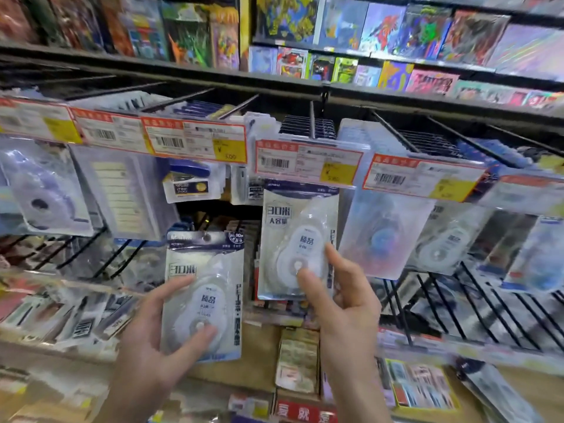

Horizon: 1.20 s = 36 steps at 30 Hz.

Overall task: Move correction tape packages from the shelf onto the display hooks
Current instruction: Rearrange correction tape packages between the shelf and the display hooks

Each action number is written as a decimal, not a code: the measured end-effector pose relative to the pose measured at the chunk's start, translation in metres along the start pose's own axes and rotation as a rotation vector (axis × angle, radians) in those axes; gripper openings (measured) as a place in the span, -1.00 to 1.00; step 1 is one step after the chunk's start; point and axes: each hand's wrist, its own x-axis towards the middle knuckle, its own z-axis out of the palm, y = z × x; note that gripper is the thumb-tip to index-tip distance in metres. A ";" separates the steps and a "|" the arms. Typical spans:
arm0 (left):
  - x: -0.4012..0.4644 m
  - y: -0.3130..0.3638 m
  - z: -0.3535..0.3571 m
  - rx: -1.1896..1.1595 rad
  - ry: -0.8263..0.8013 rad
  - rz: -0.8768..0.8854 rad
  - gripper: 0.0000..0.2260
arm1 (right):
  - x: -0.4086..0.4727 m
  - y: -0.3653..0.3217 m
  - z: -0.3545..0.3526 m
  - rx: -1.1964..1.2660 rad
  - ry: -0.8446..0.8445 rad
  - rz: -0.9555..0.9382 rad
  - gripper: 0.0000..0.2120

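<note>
My left hand grips a correction tape package upright at lower centre, thumb across its clear blister. My right hand pinches a second correction tape package higher up, its top edge tucked just under the red-and-yellow price tag at the tip of a black display hook. Whether that package hangs on the hook cannot be seen. More white correction tape packs hang on the hooks to the right.
Rows of black wire hooks with price tags and hanging stationery fill the rack. Colourful card packs line the shelves above. A wooden ledge with small packets runs below my hands.
</note>
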 end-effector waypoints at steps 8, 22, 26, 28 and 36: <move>0.010 0.004 -0.004 -0.058 0.007 0.011 -0.51 | -0.001 0.000 0.019 0.065 0.109 -0.004 -0.64; 0.021 0.003 -0.007 -0.016 -0.073 0.002 -0.38 | 0.002 0.003 0.021 -0.035 0.105 -0.074 -0.65; 0.023 -0.001 -0.009 -0.028 -0.081 0.012 -0.43 | 0.008 -0.007 0.024 -0.080 0.120 -0.097 -0.65; 0.024 -0.001 -0.008 -0.016 -0.079 0.020 -0.45 | 0.009 -0.011 0.025 -0.106 0.123 -0.134 -0.64; 0.023 0.000 -0.009 -0.056 -0.059 0.039 -0.50 | 0.004 0.004 0.023 -0.093 0.137 -0.113 -0.66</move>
